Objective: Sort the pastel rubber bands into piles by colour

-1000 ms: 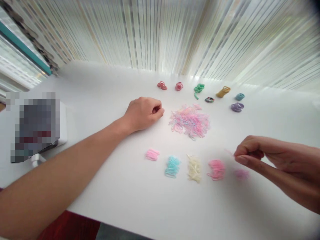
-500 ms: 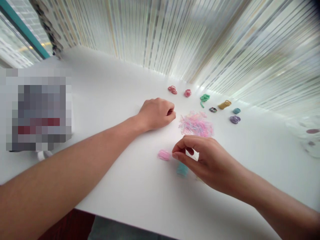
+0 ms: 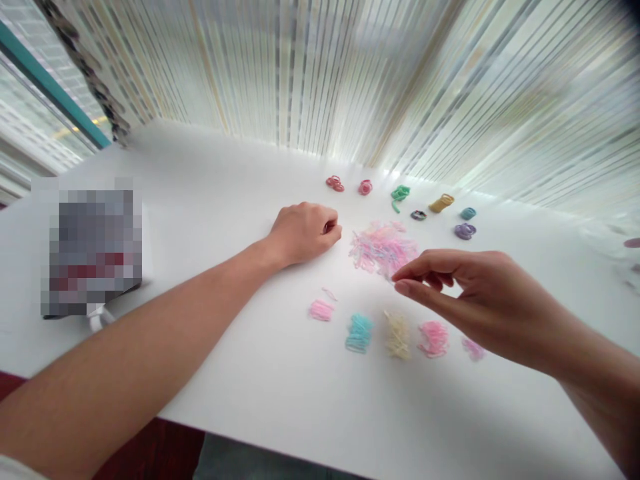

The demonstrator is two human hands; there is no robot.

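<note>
My right hand (image 3: 440, 287) is closed in a pinch at the near edge of a loose pile of small pastel rubber bands (image 3: 383, 247). What lies between its fingertips is too small to make out. Left of the pile, my left hand (image 3: 306, 233) rests on the table in a loose fist, its palm hidden. Sorted small bands lie in a row nearer me: a pink bunch (image 3: 321, 310) with one loose pink band (image 3: 329, 294) just beyond it, a turquoise bunch (image 3: 359, 333), a pale yellow bunch (image 3: 397, 335), a brighter pink bunch (image 3: 434, 339) and a lilac-pink bunch (image 3: 473, 349) partly beneath my right hand.
Along the table's back lie thicker coiled bands: red (image 3: 335, 184), pink-red (image 3: 365, 187), green (image 3: 401, 193), mustard (image 3: 442, 203), teal (image 3: 469, 213) and purple (image 3: 465, 231). A blurred-out object (image 3: 93, 253) stands at left. A string curtain (image 3: 280, 73) hangs behind the white table (image 3: 225, 380).
My right hand has moved from beside the pink bunch, away and right to the pastel pile. A loose pink band now shows by that bunch. My left hand stays in its fist.
</note>
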